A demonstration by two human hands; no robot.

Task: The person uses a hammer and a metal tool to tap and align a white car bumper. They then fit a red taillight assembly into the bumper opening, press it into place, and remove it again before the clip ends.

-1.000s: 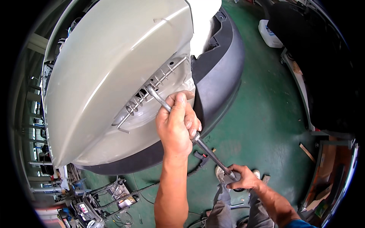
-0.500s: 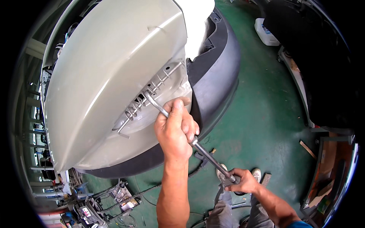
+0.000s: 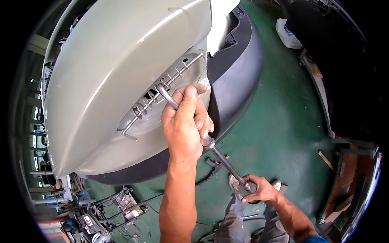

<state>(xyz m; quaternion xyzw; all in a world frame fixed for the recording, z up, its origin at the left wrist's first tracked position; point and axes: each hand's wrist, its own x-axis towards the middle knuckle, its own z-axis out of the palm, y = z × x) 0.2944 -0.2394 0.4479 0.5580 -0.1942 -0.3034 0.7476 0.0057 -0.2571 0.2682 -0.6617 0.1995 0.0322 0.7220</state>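
Note:
In my left hand (image 3: 184, 123) is the front of a steel slide hammer (image 3: 227, 164), the fingers wrapped round it just behind its hook (image 3: 165, 94). That hook catches a thin metal rod (image 3: 178, 73) with a bent lower end. The rod runs through a row of several metal rings (image 3: 142, 108) standing up from a recess in a pale beige car body panel (image 3: 97, 97). Lower right, my right hand (image 3: 259, 189) is closed round the dark grip at the rear end of the hammer.
A dark grey bumper (image 3: 239, 69) curves along the panel's edge. On the green floor (image 3: 279, 129) lie a cable (image 3: 206, 180) and a black gun-like tool (image 3: 212, 165). A machine (image 3: 91, 220) stands lower left, a white jug (image 3: 287, 34) upper right, a black part on a stand right.
The panel and bumper sit slightly higher and further right in view. My left hand has shifted a little up and left; both hands keep hold of the slide hammer, its hook still on the rod.

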